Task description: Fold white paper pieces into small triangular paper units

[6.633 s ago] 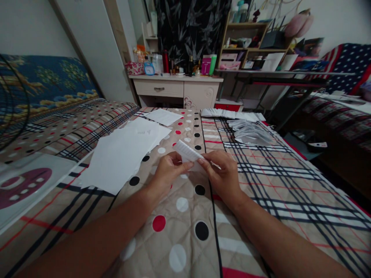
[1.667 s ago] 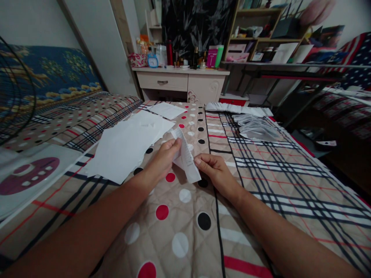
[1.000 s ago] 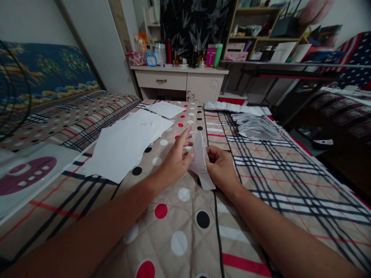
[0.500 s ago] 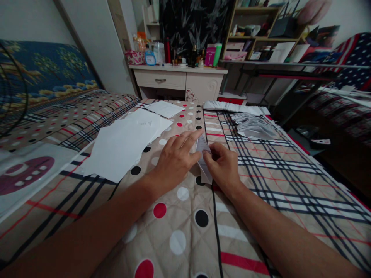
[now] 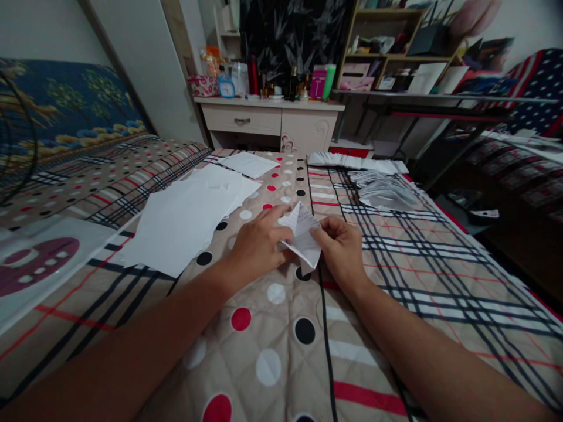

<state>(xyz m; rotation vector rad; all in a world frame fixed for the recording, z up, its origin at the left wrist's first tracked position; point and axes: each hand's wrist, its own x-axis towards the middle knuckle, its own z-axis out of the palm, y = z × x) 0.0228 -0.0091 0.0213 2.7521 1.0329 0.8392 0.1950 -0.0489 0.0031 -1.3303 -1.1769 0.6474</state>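
Note:
Both of my hands hold a small folded white paper [image 5: 305, 234] just above the quilted bedspread [image 5: 281, 328]. My left hand [image 5: 257, 243] pinches its left side with curled fingers. My right hand [image 5: 341, 249] grips its right edge between thumb and fingers. The paper stands partly opened into a pointed, tent-like shape between the hands.
A loose spread of white sheets [image 5: 189, 214] lies left of my hands, another sheet [image 5: 248, 164] farther back. A pile of folded papers [image 5: 382, 193] and a row of them [image 5: 352, 162] lie at the back right. A white plastic bag [image 5: 39, 264] sits far left. A dresser [image 5: 268, 120] stands behind.
My left hand was lying flat on the paper, pressing it to the bed. Now its fingers curl and pinch, and the paper has opened up into a wider pointed shape.

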